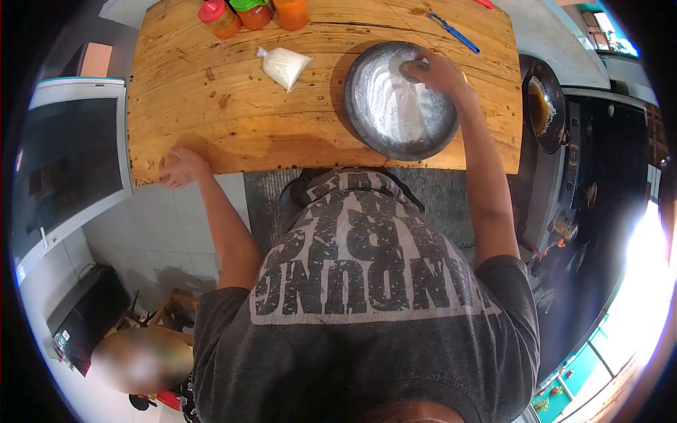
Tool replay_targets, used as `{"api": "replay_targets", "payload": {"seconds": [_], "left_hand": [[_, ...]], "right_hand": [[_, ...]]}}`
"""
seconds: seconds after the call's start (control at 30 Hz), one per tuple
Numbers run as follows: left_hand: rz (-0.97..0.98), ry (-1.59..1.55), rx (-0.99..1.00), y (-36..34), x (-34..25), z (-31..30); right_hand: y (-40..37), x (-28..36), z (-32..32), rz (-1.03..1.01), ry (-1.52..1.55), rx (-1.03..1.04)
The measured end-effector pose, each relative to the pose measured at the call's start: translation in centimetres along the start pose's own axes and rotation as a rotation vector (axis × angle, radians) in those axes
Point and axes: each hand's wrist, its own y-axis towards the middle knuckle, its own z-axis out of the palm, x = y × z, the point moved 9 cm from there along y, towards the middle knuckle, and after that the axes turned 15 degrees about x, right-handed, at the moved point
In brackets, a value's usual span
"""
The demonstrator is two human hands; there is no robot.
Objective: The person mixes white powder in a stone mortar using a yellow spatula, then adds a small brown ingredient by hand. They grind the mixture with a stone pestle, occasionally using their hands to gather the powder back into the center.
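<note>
My right hand (438, 73) is closed on a dark, round-ended pestle (412, 70) at the upper right of a wide stone mortar (369, 135). The mortar is round and shallow, with a dark thick rim and a grey, shiny inner face. It stands at the right part of the wooden table (233, 127), near the front edge. At the table's front left corner, my left hand (183, 168) rests with slightly bent fingers apart, holding nothing. A knotted clear plastic bag of white powder or grains (285, 68) lies left of the mortar.
Several jars with red-orange contents, one a red-lidded jar (220, 19), stand at the back left. A blue-handled tool (454, 33) lies at the back right. A dark pan with brown liquid (541, 106) is on the stove right of the table. A white-framed cabinet (70, 155) stands left.
</note>
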Motion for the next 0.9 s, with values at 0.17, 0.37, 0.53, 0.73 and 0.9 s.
{"api": "replay_targets", "payload": {"seconds": [0.17,0.37,0.53,0.73,0.9], "left_hand": [[0.810,-0.362,0.459,-7.9,-9.3,-3.3],[1.067,-0.200,2.239,-33.5,-11.4,-5.8],[1.035,-0.008,2.813,-41.7,-5.9,-3.3],[1.314,0.250,2.722,-43.8,-4.7,-0.5],[1.458,0.010,2.363,-43.0,-6.9,-0.6]], "right_hand": [[0.5,0.0,0.0,-0.003,-0.069,-0.041],[0.8,-0.9,0.7,-0.059,-0.119,-0.191],[-0.7,-0.4,0.6,0.003,-0.118,-0.212],[-1.2,-0.1,0.8,0.004,-0.063,-0.154],[-1.1,-0.2,0.8,-0.023,-0.039,-0.151]]}}
